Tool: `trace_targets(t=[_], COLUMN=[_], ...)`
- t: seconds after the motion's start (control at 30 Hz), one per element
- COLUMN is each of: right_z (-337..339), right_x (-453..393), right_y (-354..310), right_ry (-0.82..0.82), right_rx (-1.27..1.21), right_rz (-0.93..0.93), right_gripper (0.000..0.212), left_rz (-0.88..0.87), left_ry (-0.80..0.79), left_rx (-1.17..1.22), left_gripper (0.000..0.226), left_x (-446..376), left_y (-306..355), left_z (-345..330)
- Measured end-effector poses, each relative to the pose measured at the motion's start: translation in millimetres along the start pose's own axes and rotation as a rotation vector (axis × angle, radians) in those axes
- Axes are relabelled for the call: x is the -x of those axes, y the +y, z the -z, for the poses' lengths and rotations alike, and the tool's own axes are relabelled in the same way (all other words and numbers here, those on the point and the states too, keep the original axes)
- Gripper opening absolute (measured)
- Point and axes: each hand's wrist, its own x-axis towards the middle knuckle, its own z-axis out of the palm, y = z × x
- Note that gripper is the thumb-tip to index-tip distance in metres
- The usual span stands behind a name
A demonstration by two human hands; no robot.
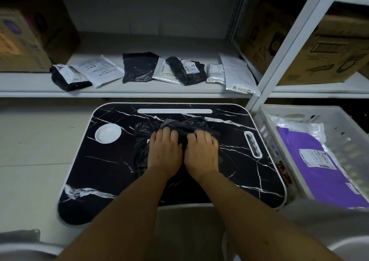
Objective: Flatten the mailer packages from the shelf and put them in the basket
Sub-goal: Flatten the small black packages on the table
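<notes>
Both hands (183, 151) press side by side on the black mailer (177, 128).

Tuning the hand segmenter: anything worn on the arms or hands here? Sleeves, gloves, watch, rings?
Nothing visible. Left hand and right hand are bare, no gloves, and no rings show on the fingers. Both forearms are bare to the frame edge: no sleeves, watch or bands.

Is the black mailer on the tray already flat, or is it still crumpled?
Still crumpled: the black mailer bunches up under both hands.
</notes>
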Motion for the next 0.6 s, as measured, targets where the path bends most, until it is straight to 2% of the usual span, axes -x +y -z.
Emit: trace_targets(t=[0.1, 0.2, 0.5, 0.6], right_z=[-5, -11, -13, -12], right_x=[-2, 2, 0, -5], right_y=[7, 17, 18, 19], right_ry=[-0.169, -0.274, -0.317, -0.346], right_rx=[-0.060, -0.009, -0.006, -0.008], right_rz=[0.009, 0.017, -0.047, -0.088], right_gripper=[0.046, 0.051, 0.051, 0.052], left_rz=[-0.056, -0.088, -0.008, 0.030], left_ry=[-0.186, -0.321, -0.397, -0.377], left_rx=[0.000, -0.042, -0.052, -0.070], left_gripper=[0.054, 0.054, 0.053, 0.052], left_x=[-10, -13, -17, -23], left_y=[-3, -8, -8, -5], left_z=[-4, -8, -16, -14])
